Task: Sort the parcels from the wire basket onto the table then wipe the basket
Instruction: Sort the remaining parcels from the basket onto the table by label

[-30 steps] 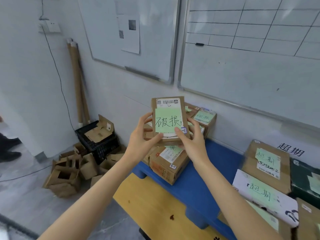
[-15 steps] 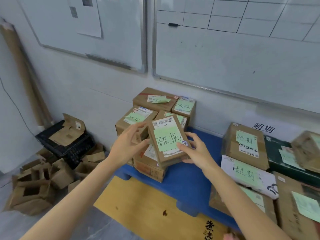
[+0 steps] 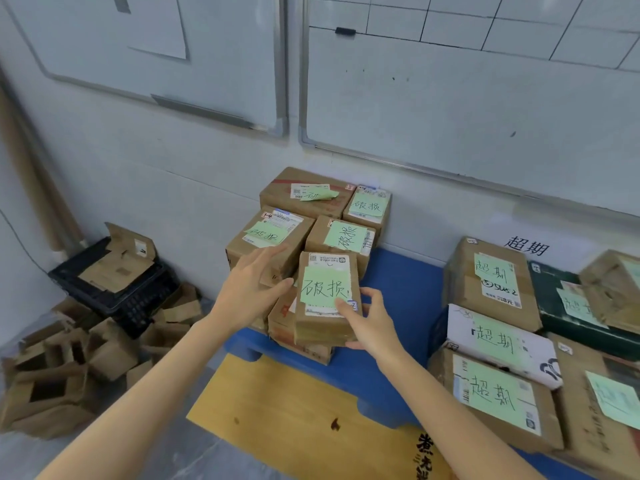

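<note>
A small brown parcel (image 3: 325, 289) with a green handwritten note lies flat on top of a cardboard box at the front of a stack of like-labelled parcels (image 3: 270, 237) on the blue table (image 3: 391, 306). My right hand (image 3: 374, 323) pinches the parcel's right front corner, thumb on top and fingers round the side. My left hand (image 3: 249, 292) is at the parcel's left side with its fingers straight; the thumb is at the parcel's left edge. The wire basket is out of view.
A second group of labelled parcels (image 3: 491, 278) fills the table's right side. A black plastic crate (image 3: 138, 299) and loose cardboard scraps (image 3: 52, 375) sit on the floor at the left. A yellow board (image 3: 294, 427) lies in front of the table. Whiteboards hang on the wall behind.
Both hands have lowered the parcel from chest height onto the front box of the left stack. My left hand's fingers have straightened off it.
</note>
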Tool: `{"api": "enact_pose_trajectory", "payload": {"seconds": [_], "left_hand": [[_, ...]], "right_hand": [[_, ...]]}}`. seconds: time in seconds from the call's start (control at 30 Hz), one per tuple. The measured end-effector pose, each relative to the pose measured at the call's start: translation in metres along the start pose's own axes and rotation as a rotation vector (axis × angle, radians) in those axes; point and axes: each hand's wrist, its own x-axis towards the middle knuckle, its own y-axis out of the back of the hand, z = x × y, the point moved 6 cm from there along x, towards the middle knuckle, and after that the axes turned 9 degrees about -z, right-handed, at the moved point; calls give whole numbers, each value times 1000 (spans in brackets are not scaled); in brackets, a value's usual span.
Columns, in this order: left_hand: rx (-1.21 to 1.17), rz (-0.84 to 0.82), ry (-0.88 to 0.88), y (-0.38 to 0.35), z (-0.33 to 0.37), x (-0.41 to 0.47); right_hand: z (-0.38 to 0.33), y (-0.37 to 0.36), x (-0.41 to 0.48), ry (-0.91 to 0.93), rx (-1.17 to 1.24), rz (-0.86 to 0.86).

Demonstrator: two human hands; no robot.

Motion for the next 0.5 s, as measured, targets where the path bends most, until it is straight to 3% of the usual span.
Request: {"api": "enact_pose_trajectory", "payload": {"seconds": [0.17, 0.3, 0.5], "left_hand": [[9, 6, -32, 2, -3, 3], [44, 3, -77, 6, -9, 2], [158, 25, -100, 14, -15, -1]], "right_hand": [[-2, -7, 0, 107, -304, 42], [-16, -5, -11, 304, -469, -16], [-15, -10, -12, 349, -618, 1]]}}
